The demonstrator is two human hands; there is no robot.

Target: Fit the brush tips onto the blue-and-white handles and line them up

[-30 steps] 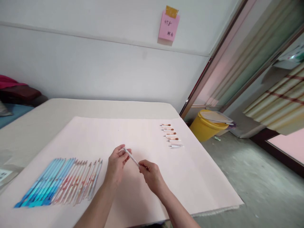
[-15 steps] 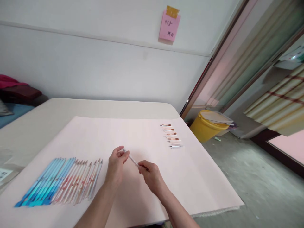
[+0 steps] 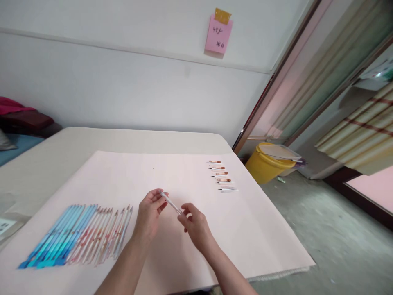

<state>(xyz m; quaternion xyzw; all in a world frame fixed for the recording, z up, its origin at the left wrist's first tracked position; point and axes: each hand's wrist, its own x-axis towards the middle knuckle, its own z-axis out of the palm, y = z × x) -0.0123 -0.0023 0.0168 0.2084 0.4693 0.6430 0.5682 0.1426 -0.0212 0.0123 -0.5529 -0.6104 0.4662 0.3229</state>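
My left hand and my right hand both pinch a thin white pen above the pink paper sheet. The left fingers grip its far end, the right fingers its near end. A row of several blue and pink patterned pens lies side by side on the sheet to the left of my left hand. Several small pen parts with orange tips lie in a column at the sheet's far right.
The sheet covers a beige table against a white wall. A pink sticky note hangs on the wall. A yellow bucket stands on the floor beyond the table's right corner. Dark red cloth lies at far left.
My right hand has shifted its grip slightly along the pen, fingers loosening and lifting a little. The left hand stays pinched on the far end. Nothing else moved.
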